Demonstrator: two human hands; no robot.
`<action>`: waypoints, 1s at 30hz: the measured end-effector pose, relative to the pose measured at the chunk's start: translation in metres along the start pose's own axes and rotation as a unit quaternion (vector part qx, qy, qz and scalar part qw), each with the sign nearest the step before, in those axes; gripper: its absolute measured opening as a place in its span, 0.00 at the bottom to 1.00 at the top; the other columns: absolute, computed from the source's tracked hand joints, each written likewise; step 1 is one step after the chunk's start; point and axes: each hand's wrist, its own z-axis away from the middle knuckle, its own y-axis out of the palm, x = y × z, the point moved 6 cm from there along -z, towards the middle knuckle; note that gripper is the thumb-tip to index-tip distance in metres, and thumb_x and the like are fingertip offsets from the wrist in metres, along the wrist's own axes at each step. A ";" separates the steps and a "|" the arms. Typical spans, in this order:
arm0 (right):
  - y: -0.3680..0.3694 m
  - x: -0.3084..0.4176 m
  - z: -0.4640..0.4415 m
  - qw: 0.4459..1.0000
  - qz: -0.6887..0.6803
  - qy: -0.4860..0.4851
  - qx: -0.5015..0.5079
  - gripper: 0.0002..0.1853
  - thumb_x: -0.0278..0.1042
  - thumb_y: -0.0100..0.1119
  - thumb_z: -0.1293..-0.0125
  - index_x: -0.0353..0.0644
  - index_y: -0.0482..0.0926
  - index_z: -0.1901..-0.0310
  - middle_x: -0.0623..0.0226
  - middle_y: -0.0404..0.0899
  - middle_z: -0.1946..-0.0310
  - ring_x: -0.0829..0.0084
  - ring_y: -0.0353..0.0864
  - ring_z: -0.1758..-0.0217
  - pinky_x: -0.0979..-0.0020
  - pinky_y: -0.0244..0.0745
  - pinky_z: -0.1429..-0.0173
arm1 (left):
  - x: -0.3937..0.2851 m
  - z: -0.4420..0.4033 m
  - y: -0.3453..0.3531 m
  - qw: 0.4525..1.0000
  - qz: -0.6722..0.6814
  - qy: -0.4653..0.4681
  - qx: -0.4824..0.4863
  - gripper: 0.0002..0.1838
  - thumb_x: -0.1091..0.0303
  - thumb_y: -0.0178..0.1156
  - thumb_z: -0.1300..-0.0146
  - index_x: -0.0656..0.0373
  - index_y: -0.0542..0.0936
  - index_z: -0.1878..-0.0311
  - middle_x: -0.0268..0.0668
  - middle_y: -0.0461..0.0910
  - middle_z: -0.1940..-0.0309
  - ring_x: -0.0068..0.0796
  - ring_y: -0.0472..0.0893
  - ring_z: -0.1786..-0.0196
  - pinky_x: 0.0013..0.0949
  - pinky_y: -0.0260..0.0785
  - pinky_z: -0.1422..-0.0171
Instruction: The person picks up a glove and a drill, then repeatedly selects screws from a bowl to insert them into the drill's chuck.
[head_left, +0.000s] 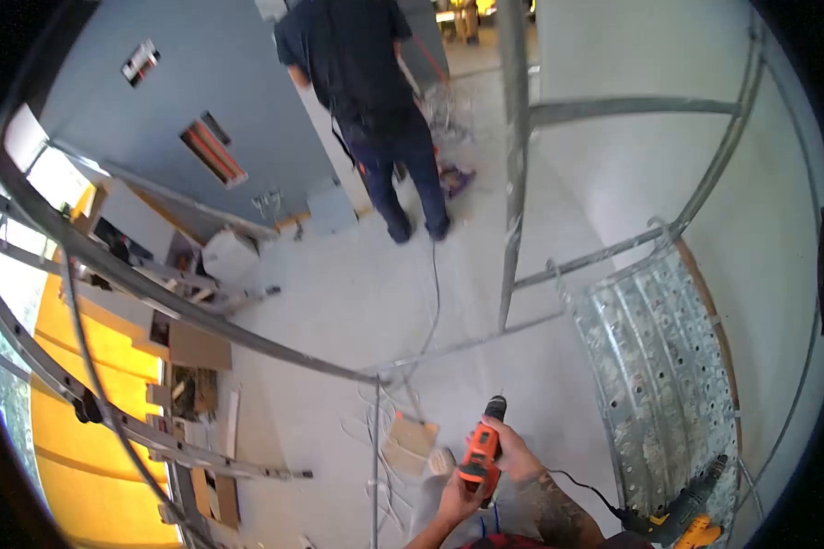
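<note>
An orange and black cordless drill (481, 455) is held between both hands, its black chuck pointing up and away from the body. My left hand (461, 499) wraps round the drill's rear lower part. Around its front, near the chuck, my right hand (513, 450) is closed, with a tattooed forearm behind it. At the lower right, a yellow and black corded power tool (687, 503) lies on the perforated metal scaffold platform (655, 375), apart from my hands.
Metal scaffold tubes (515, 165) frame the space. A person in dark clothes (366, 101) stands with their back turned beyond. A cable (437, 293) runs along the floor far below. Cardboard boxes (199, 343) and a ladder (220, 465) are at left; a cardboard piece (410, 443) lies below.
</note>
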 end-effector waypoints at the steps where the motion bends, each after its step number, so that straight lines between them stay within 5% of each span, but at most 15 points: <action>1: 0.021 0.017 0.036 0.998 0.055 0.005 0.028 0.16 0.42 0.63 0.37 0.39 0.73 0.58 0.60 0.80 0.65 0.61 0.83 0.59 0.57 0.81 0.53 | -0.024 0.007 -0.019 0.993 -0.030 0.112 0.021 0.30 0.66 0.64 0.45 0.60 0.69 0.38 0.52 0.75 0.46 0.52 0.76 0.42 0.45 0.69 0.39; 2: 0.013 0.016 0.033 0.989 0.126 0.032 0.078 0.17 0.42 0.64 0.39 0.39 0.73 0.58 0.61 0.80 0.67 0.63 0.83 0.63 0.60 0.81 0.57 | -0.044 0.011 -0.033 0.973 -0.059 0.219 0.039 0.32 0.66 0.64 0.45 0.60 0.68 0.36 0.51 0.74 0.45 0.54 0.74 0.41 0.45 0.68 0.38; 5: 0.042 0.020 0.068 0.936 0.314 0.046 0.150 0.20 0.44 0.67 0.43 0.39 0.75 0.57 0.64 0.80 0.71 0.69 0.81 0.71 0.66 0.78 0.66 | -0.109 0.004 -0.094 0.924 -0.273 0.257 -0.069 0.31 0.68 0.62 0.46 0.58 0.69 0.37 0.48 0.70 0.39 0.50 0.68 0.34 0.45 0.62 0.32; 7: 0.067 0.010 0.085 0.889 0.425 0.041 0.164 0.22 0.46 0.68 0.46 0.38 0.75 0.57 0.65 0.79 0.73 0.72 0.79 0.74 0.69 0.76 0.70 | -0.141 0.005 -0.109 0.909 -0.300 0.278 -0.085 0.29 0.68 0.59 0.43 0.56 0.69 0.35 0.44 0.69 0.37 0.46 0.64 0.30 0.52 0.55 0.28; 9: 0.076 -0.007 0.079 0.642 0.743 0.093 0.167 0.23 0.46 0.70 0.50 0.38 0.78 0.60 0.69 0.78 0.75 0.75 0.77 0.77 0.73 0.71 0.75 | -0.153 0.004 -0.096 0.770 -0.553 0.318 0.007 0.27 0.66 0.55 0.38 0.54 0.68 0.34 0.43 0.69 0.36 0.45 0.63 0.29 0.62 0.51 0.27; 11: 0.092 -0.015 0.083 0.658 0.710 0.066 0.243 0.20 0.45 0.70 0.52 0.36 0.79 0.64 0.71 0.78 0.77 0.76 0.76 0.79 0.73 0.69 0.77 | -0.111 0.000 -0.084 0.737 -0.613 0.278 0.069 0.17 0.65 0.51 0.36 0.54 0.74 0.44 0.40 0.77 0.45 0.42 0.72 0.34 0.72 0.46 0.29; 13: 0.065 -0.045 0.044 0.595 0.728 0.187 0.285 0.18 0.44 0.70 0.52 0.37 0.80 0.68 0.71 0.78 0.78 0.77 0.75 0.80 0.72 0.67 0.78 | -0.079 -0.001 -0.075 0.769 -0.591 0.206 0.130 0.11 0.66 0.51 0.36 0.54 0.75 0.52 0.38 0.83 0.57 0.40 0.81 0.46 0.74 0.47 0.31; 17: 0.076 -0.042 0.059 0.582 0.732 0.197 0.294 0.14 0.44 0.70 0.51 0.42 0.82 0.72 0.71 0.78 0.80 0.77 0.75 0.79 0.72 0.66 0.77 | -0.065 -0.002 -0.073 0.820 -0.529 0.202 0.084 0.10 0.66 0.53 0.37 0.56 0.75 0.54 0.40 0.84 0.62 0.39 0.85 0.54 0.73 0.50 0.32; 21: 0.055 -0.050 0.046 0.548 0.779 0.123 0.280 0.24 0.52 0.72 0.53 0.38 0.85 0.63 0.66 0.82 0.74 0.73 0.78 0.73 0.71 0.71 0.68 | -0.019 -0.021 -0.049 0.830 -0.511 0.129 0.185 0.14 0.63 0.57 0.40 0.57 0.77 0.52 0.45 0.85 0.64 0.45 0.86 0.59 0.67 0.57 0.33; 22: 0.066 -0.044 0.056 0.498 0.812 0.029 0.301 0.29 0.55 0.72 0.55 0.36 0.85 0.60 0.64 0.84 0.71 0.70 0.80 0.70 0.68 0.73 0.64 | -0.018 -0.020 -0.042 0.824 -0.504 0.159 0.204 0.14 0.64 0.59 0.42 0.57 0.78 0.53 0.45 0.85 0.65 0.46 0.86 0.61 0.64 0.62 0.37; 25: 0.036 -0.046 0.036 0.461 0.864 0.009 0.201 0.32 0.59 0.71 0.56 0.32 0.84 0.64 0.62 0.82 0.74 0.69 0.79 0.69 0.65 0.72 0.64 | -0.024 -0.022 -0.029 0.796 -0.518 0.151 0.273 0.13 0.65 0.62 0.48 0.59 0.83 0.60 0.48 0.85 0.65 0.50 0.85 0.61 0.53 0.75 0.51; 28: 0.005 -0.061 0.007 0.509 0.829 0.037 0.227 0.32 0.60 0.70 0.56 0.31 0.83 0.69 0.62 0.80 0.78 0.68 0.78 0.72 0.64 0.71 0.66 | -0.015 -0.031 -0.019 0.812 -0.475 0.170 0.293 0.11 0.66 0.61 0.51 0.59 0.84 0.65 0.50 0.84 0.67 0.52 0.84 0.62 0.47 0.77 0.56; 30: 0.004 -0.059 0.006 0.503 0.836 0.018 0.218 0.31 0.60 0.69 0.55 0.31 0.82 0.71 0.62 0.79 0.79 0.68 0.77 0.74 0.64 0.71 0.67 | -0.018 -0.034 -0.013 0.770 -0.482 0.182 0.377 0.12 0.67 0.62 0.56 0.60 0.84 0.67 0.52 0.83 0.69 0.52 0.84 0.62 0.47 0.77 0.56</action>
